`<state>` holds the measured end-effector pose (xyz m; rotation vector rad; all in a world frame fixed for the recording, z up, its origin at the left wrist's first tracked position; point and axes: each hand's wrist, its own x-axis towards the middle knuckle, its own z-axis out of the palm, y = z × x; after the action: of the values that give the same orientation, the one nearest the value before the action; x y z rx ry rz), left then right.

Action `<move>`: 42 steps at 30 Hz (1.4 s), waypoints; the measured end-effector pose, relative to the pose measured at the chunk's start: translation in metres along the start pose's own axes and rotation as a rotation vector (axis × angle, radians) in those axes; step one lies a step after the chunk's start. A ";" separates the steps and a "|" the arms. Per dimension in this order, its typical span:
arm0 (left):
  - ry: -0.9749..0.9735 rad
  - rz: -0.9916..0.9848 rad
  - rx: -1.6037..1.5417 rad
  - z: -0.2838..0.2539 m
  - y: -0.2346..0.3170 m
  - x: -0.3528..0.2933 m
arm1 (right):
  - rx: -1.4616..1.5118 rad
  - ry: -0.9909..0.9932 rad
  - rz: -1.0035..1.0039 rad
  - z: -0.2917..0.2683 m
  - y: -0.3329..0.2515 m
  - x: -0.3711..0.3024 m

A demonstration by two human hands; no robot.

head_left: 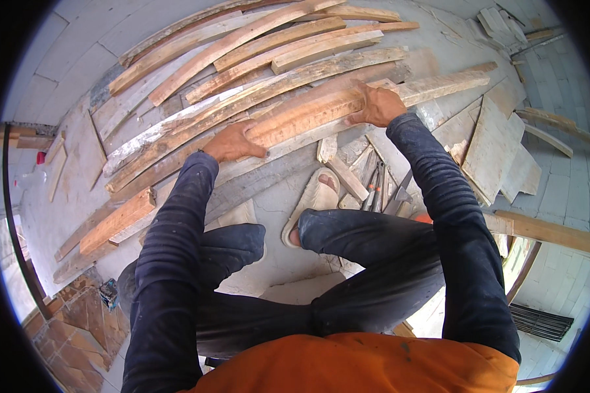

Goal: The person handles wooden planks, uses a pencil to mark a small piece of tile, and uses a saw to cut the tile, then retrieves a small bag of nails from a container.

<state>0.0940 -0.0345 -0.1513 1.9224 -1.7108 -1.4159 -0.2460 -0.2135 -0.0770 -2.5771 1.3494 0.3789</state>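
Between my two hands is a short, thick wooden block (306, 119), reddish brown on its upper face. My left hand (235, 142) grips its left end, with the thumb along the near side. Around the right end closes my right hand (377, 105). Under or just in front of the block runs a long pale wooden beam (288, 148). A rough-edged timber (269, 90) lies right behind it. Where exactly the block touches the timber beneath is hidden.
More long boards (242, 46) lie side by side at the back. A cut block (118, 221) sits at left. Hand tools (375, 187) and scraps lie near my sandalled foot (318, 196). Flat panels (495, 147) lean at right. A metal grate (541, 321) is at lower right.
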 end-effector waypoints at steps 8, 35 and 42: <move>-0.012 0.013 0.116 -0.003 0.003 -0.008 | -0.357 -0.149 -0.165 -0.011 -0.020 0.033; -0.012 0.000 0.155 0.009 -0.007 0.002 | -0.382 -0.290 -0.179 -0.025 -0.028 0.046; -0.024 0.002 0.167 0.004 -0.002 -0.004 | -0.328 -0.280 -0.192 -0.020 -0.021 0.045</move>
<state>0.0927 -0.0291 -0.1530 1.9929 -1.8965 -1.3390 -0.2014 -0.2430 -0.0712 -2.7424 1.0038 0.9543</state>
